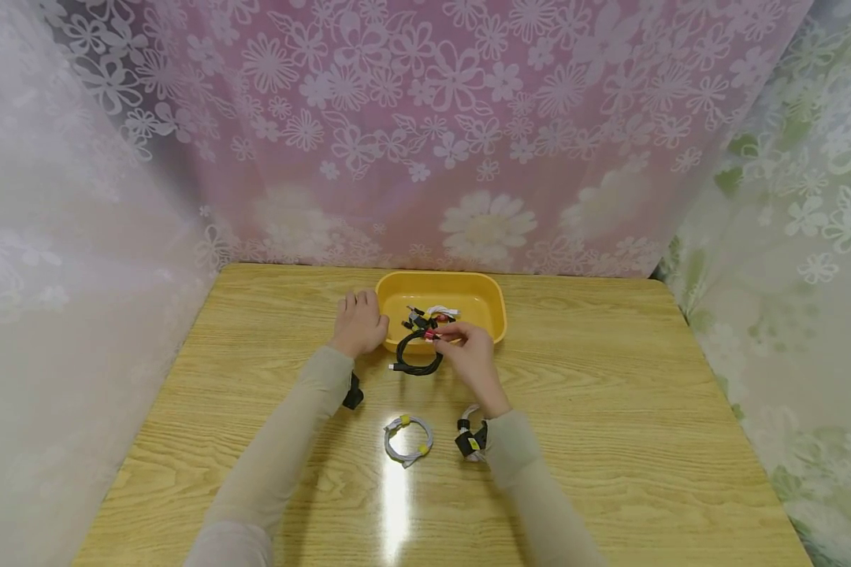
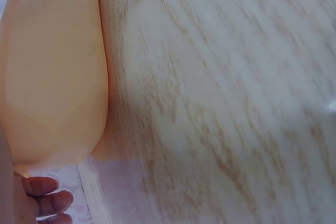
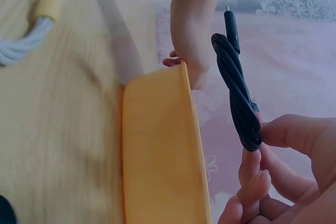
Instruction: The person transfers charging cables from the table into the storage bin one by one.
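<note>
I observe the right hand (image 1: pixel 472 364) pinching a coiled black cable (image 3: pixel 236 90) at the near side of the tub (image 1: pixel 477 305); long axis crosswise, plug (image 1: pixel 397 367) pointing left. Left hand (image 1: pixel 358 324), fingers loosely bent, is at the tub's left end.

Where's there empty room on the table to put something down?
The table is bare right of the yellow tub and right sleeve, and left of the left sleeve, out to its edges. Between the sleeves it's crowded: a grey cable and a white cable lie there, and the right hand holds a black cable by the tub.
</note>
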The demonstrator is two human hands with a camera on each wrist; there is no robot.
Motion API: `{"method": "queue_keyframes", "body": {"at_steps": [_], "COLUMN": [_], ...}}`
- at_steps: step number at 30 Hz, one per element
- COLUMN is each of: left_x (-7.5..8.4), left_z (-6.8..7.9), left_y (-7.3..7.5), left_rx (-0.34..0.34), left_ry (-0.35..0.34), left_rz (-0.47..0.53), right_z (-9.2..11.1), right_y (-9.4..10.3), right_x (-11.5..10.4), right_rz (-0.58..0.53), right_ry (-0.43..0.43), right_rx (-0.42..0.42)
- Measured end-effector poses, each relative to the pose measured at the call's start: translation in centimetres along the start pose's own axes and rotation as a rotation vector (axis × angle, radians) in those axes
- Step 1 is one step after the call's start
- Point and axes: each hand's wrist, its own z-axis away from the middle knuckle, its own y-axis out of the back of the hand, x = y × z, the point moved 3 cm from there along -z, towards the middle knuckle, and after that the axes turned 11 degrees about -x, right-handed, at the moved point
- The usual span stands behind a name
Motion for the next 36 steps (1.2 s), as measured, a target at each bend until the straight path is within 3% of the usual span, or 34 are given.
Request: {"method": "queue_keyframes", "body": {"at_steps": [11,23,32,36], "left_x": [0.1,0.1,0.1,0.2], "left_z": [0.2,0.1,0.2,0.2], "left_y": [0.1,0.2,0.2,0.4], "left_rx": [0.011,0.009,0.003,0.001], "left_ry": [-0.009,0.003,0.007,-0.001], "left_rz": [-0.025,-0.045,-0.051,-0.047], "right_z": [-1.9,-4.5,-6.7,-7.3], "right_y": [0.6,0.5,0.2,0.0], "right_x": [-0.2,-0.1,0.5,0.6], "right_rz": [-0.025,0.006,-0.107,-0.108], "right_ry": [-0.050,-0.049,-0.105,-0.109], "right_rx": [-0.016,0.042,0.040,0.048]}}
